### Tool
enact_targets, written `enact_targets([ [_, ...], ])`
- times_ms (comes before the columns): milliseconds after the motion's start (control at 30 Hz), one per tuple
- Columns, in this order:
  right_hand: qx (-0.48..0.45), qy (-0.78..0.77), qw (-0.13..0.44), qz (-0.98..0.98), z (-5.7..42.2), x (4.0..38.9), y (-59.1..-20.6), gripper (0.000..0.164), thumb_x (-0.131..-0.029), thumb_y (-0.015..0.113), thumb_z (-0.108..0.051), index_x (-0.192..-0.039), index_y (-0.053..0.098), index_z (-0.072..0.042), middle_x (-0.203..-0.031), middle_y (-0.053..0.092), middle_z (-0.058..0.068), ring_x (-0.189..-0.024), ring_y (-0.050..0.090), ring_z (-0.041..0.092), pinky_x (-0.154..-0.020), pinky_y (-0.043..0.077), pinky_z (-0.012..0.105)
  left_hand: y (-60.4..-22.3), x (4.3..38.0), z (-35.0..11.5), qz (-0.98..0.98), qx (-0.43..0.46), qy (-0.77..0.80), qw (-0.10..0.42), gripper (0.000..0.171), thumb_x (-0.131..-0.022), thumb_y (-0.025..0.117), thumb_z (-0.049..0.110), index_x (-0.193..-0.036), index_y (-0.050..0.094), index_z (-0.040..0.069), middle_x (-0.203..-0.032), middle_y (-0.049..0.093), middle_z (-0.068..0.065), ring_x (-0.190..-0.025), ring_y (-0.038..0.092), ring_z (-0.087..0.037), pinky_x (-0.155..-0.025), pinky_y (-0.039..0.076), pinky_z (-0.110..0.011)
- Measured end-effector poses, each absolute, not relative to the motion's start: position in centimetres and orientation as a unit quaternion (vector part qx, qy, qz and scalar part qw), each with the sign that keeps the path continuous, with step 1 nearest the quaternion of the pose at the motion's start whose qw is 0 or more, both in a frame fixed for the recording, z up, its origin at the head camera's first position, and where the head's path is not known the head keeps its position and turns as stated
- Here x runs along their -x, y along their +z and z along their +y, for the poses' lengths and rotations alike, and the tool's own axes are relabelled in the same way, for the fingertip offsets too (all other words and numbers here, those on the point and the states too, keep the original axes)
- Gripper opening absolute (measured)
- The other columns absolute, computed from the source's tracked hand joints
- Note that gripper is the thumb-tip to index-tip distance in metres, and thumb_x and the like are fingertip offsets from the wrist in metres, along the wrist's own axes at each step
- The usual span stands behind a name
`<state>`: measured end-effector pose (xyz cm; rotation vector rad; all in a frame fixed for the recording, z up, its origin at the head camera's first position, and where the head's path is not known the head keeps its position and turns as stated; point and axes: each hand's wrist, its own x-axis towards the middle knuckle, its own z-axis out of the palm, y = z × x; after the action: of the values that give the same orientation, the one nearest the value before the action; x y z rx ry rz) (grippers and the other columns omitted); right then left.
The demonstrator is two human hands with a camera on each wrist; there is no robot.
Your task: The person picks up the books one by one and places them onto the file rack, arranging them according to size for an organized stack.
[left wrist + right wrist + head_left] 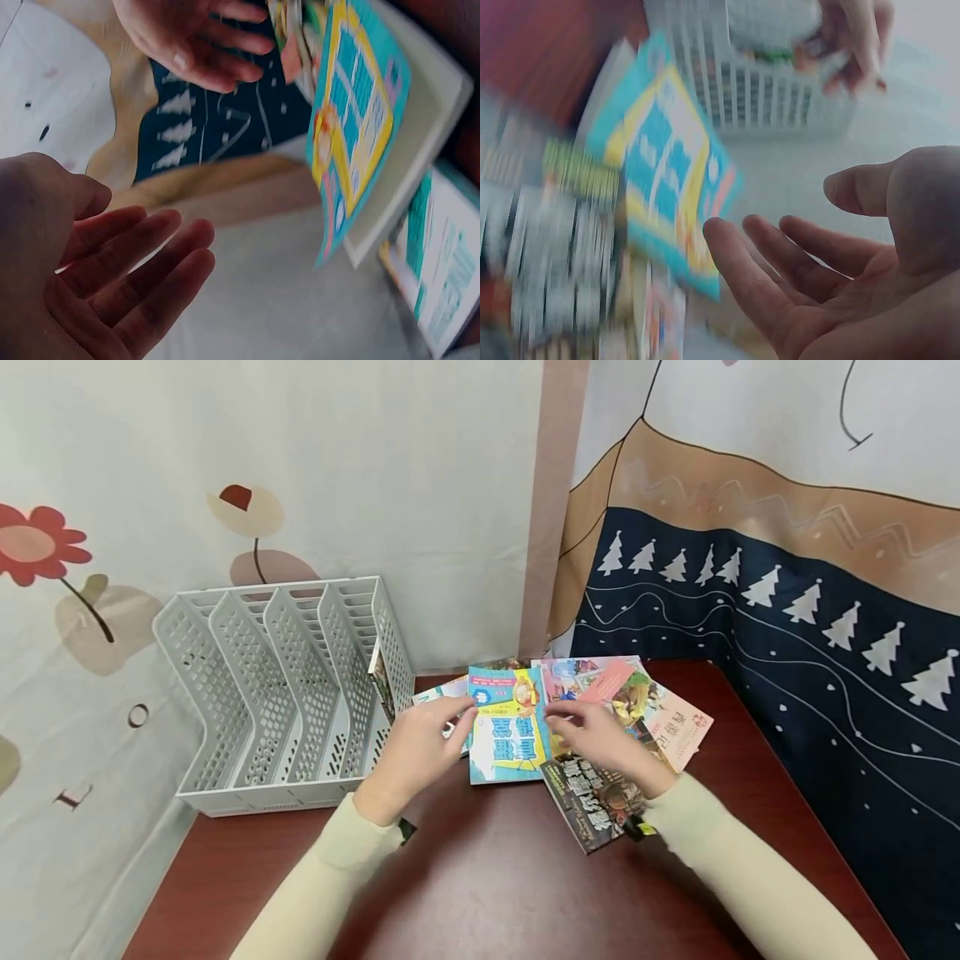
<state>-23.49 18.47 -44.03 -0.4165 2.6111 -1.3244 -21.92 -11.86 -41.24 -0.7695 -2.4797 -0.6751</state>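
Note:
A blue and yellow book (504, 727) with its cover up lies on top of other books, between my two hands. Just to its left is my left hand (420, 745), fingers loosely bent, nothing in them. My right hand (606, 740) hovers at the book's right side, also holding nothing. Seen from the left wrist, the book's cover (360, 112) lifts a little from its pages, and a gap separates it from my left hand (127, 277). The right wrist view is blurred; my right hand (817, 277) appears there with fingers relaxed and spread beside the book.
A grey slotted file rack (281, 795) stands on the left, with one thin book (381, 683) in its rightmost slot. Under and right of the blue book lie a dark book (588, 806), a pink-covered book (558, 672) and a cream book (686, 727). Fabric drapes (450, 510) hang behind the table (480, 885).

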Motion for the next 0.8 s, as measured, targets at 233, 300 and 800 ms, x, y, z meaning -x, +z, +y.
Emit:
enact_targets([
  [233, 0.069, -0.403, 0.044, 0.912, 25.8, 23.1, -43.8, 0.049, -0.117, 0.055, -0.035, -0.152, 0.063, -0.001, -0.138, 0.072, 0.026, -0.101, 0.08, 0.034, -0.079, 0.062, 0.038, -43.9, 21.0, -8.1, -0.914, 0.285, -0.254, 0.139, 0.022, -0.112, 0.065, 0.027, -0.112, 0.083, 0.016, -0.101, 0.083, 0.002, -0.081, 0.077, -0.014, -0.078, 0.063, -0.036],
  [300, 0.049, -0.373, 0.033, 0.926, 27.3, 23.1, -43.8, 0.051, -0.116, 0.055, -0.037, -0.151, 0.065, -0.001, -0.135, 0.073, 0.028, -0.104, 0.078, 0.035, -0.079, 0.06, 0.04, -44.9, 20.7, -7.0, -0.919, 0.287, -0.246, 0.115, 0.022, -0.112, 0.064, 0.027, -0.109, 0.083, 0.016, -0.1, 0.083, 0.002, -0.084, 0.077, -0.014, -0.08, 0.064, -0.037],
  [800, -0.026, -0.258, 0.11, 0.96, 32.6, 20.8, -46.5, 0.06, -0.114, 0.057, -0.042, -0.146, 0.064, 0.008, -0.14, 0.068, 0.034, -0.122, 0.067, 0.045, -0.098, 0.06, 0.059, -49.7, 18.6, -1.8, -0.933, 0.289, -0.215, -0.022, 0.056, -0.111, 0.064, 0.05, -0.063, 0.058, 0.021, -0.053, 0.041, 0.01, -0.051, 0.041, -0.008, -0.051, 0.033, -0.026],
])
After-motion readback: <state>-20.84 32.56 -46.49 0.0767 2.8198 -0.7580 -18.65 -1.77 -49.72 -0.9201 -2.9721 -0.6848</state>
